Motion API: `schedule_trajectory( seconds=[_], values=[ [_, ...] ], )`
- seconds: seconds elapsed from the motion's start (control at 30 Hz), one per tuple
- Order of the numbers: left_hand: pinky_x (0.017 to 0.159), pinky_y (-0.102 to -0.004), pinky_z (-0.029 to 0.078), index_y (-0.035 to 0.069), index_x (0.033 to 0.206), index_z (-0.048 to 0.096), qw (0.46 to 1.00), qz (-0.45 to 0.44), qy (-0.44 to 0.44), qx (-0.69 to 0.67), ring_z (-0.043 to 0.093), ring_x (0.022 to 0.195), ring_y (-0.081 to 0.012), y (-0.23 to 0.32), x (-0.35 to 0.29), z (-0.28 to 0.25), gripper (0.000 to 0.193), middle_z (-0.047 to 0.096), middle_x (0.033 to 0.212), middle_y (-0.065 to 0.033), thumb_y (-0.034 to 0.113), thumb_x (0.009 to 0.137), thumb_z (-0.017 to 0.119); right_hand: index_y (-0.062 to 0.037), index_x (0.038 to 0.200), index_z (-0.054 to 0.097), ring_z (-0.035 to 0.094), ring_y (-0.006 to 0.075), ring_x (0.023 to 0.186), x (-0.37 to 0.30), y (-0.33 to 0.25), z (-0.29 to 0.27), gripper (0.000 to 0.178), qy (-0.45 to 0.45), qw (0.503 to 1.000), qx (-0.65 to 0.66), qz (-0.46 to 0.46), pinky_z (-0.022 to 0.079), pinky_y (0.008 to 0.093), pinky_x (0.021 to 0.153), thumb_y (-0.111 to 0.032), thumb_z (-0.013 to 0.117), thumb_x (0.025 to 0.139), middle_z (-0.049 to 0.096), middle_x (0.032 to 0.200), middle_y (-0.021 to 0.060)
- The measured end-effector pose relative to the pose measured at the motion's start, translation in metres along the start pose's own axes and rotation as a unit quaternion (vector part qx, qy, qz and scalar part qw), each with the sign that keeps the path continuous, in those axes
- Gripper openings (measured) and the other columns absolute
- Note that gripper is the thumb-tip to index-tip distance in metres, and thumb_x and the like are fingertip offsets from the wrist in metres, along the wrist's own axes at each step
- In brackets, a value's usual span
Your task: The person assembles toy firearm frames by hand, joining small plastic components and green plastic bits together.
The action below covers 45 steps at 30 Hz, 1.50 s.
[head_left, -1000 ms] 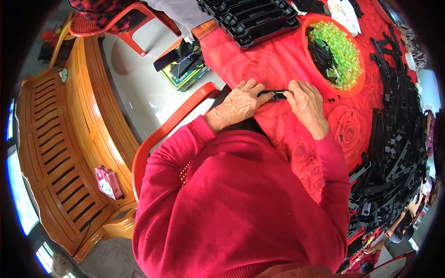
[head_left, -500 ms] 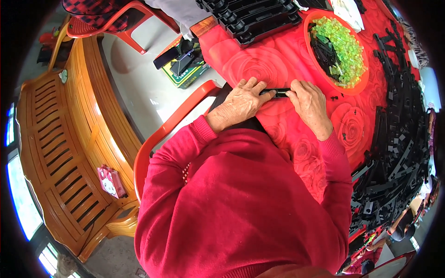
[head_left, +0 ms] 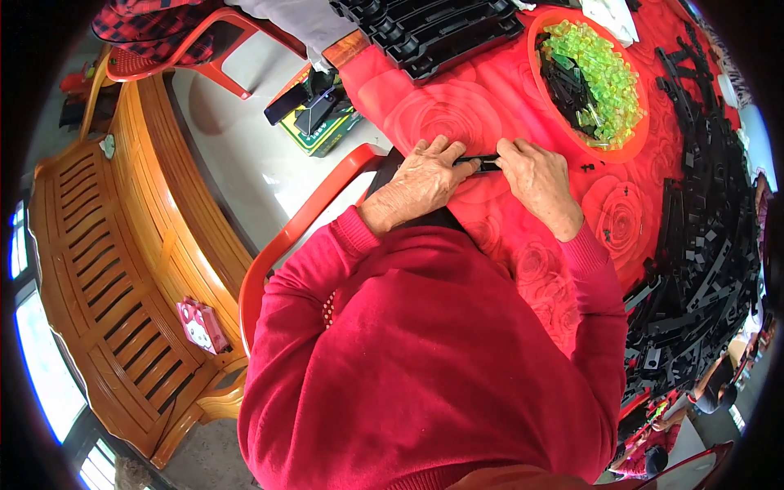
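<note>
A slim black plastic strip (head_left: 487, 163) lies across the edge area of the red rose-patterned tablecloth (head_left: 433, 114). My left hand (head_left: 429, 173) presses on its left end, thumb and fingers closed around it. At the other end, my right hand (head_left: 535, 181) pinches the strip with thumb and forefinger. Most of the strip is hidden under my fingers. Beyond my right hand stands an orange-red bowl (head_left: 536, 61) with yellow-green translucent pieces (head_left: 608, 86) and black parts (head_left: 565, 86) in it.
Black ribbed trays (head_left: 425, 37) are stacked at the far edge. A large heap of black plastic strips (head_left: 694, 269) covers the right side. A red plastic chair arm (head_left: 314, 208) curves at my left, near a wooden bench (head_left: 114, 302). A green box (head_left: 318, 135) sits on the floor.
My right hand has moved slightly left along the strip, with its fingers nearer my left hand. The left hand stays almost where it was. The whole view has shifted a little.
</note>
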State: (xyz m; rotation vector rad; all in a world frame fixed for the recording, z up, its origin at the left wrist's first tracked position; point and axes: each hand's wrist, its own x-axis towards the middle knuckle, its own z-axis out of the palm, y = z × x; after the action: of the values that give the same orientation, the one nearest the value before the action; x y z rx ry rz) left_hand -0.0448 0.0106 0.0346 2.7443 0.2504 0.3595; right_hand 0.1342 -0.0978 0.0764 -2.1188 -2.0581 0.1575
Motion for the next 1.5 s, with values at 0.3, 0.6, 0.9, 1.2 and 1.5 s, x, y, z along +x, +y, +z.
schedule_trajectory(
  seconds=[0.3, 0.6, 0.9, 1.2, 1.5],
  values=[
    [0.072, -0.0374, 0.047, 0.01, 0.106, 0.065, 0.999, 0.015, 0.025, -0.02, 0.051, 0.084, -0.0261, -0.002, 0.0, 0.004, 0.028, 0.052, 0.096, -0.0082, 0.012, 0.078, 0.061, -0.0077, 0.088, 0.047, 0.061, 0.0311, 0.068, -0.002, 0.006, 0.0, 0.015, 0.017, 0.999, 0.031, 0.019, 0.047, 0.0433, 0.053, -0.016, 0.06, 0.084, 0.057, 0.072, 0.0112],
    [0.07, -0.0388, 0.048, 0.01, 0.109, 0.064, 0.999, 0.012, 0.002, -0.032, 0.051, 0.09, -0.0262, -0.003, -0.001, 0.005, 0.032, 0.053, 0.096, -0.0085, 0.016, 0.077, 0.061, -0.0058, 0.087, 0.045, 0.061, 0.0329, 0.068, -0.002, 0.007, 0.004, 0.019, 0.022, 0.997, 0.062, 0.027, 0.046, 0.0446, 0.053, -0.014, 0.062, 0.083, 0.058, 0.074, 0.0124],
    [0.072, -0.0394, 0.047, 0.009, 0.103, 0.064, 0.998, 0.038, -0.008, -0.04, 0.051, 0.09, -0.0271, -0.01, 0.006, -0.001, 0.027, 0.052, 0.094, -0.0088, 0.014, 0.077, 0.06, -0.0064, 0.089, 0.046, 0.06, 0.0338, 0.066, 0.008, 0.008, 0.004, 0.018, 0.003, 0.999, 0.043, -0.01, 0.045, 0.0444, 0.051, -0.013, 0.061, 0.082, 0.059, 0.075, 0.0125],
    [0.071, -0.0391, 0.047, 0.009, 0.105, 0.063, 0.998, 0.046, 0.04, -0.005, 0.052, 0.083, -0.0294, 0.002, 0.0, 0.005, 0.027, 0.052, 0.086, -0.0111, 0.012, 0.079, 0.058, -0.0056, 0.092, 0.053, 0.062, 0.0299, 0.062, -0.007, -0.001, 0.004, 0.013, 0.034, 0.998, -0.047, 0.033, 0.048, 0.0418, 0.05, -0.014, 0.054, 0.082, 0.059, 0.071, 0.0121],
    [0.067, -0.0391, 0.051, 0.003, 0.09, 0.061, 0.986, 0.019, 0.164, 0.007, 0.058, 0.084, -0.031, -0.007, 0.015, -0.038, 0.017, 0.06, 0.093, -0.0136, 0.008, 0.075, 0.068, -0.0065, 0.091, 0.058, 0.054, 0.0265, 0.072, -0.059, -0.006, -0.03, 0.011, 0.225, 0.965, 0.133, 0.036, 0.038, 0.0392, 0.066, -0.014, 0.06, 0.084, 0.054, 0.078, 0.008]
  ],
)
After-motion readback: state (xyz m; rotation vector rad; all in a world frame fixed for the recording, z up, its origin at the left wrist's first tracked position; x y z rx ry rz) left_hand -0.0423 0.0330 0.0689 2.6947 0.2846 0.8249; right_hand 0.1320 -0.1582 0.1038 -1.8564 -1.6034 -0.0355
